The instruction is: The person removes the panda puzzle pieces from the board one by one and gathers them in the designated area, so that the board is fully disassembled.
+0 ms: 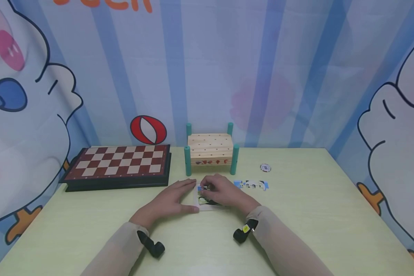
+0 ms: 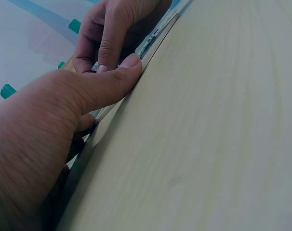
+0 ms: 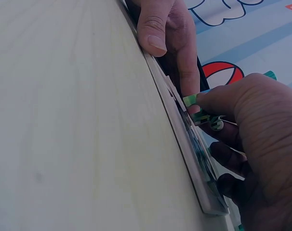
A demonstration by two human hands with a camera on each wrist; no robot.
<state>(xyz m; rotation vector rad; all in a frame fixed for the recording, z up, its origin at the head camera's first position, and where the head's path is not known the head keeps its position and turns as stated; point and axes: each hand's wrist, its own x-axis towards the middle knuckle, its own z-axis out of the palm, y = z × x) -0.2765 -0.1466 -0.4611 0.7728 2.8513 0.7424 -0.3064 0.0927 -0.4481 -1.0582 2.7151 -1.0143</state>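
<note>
Sleeves (image 1: 108, 255) nearest, my left hand (image 1: 169, 201) spreads straight-fingered against the puzzle board's (image 1: 210, 208) left edge, probably steadying it on the table (image 1: 303, 218); my right hand (image 1: 224, 191) pinches a piece (image 3: 202, 117) above it.

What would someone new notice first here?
Probably the big white cartoon figures at both sides of the blue backdrop, then the red-and-white checkered board on the left of the table. In the middle, the left hand touches a puzzle tray and the right hand pinches a small piece.
</note>
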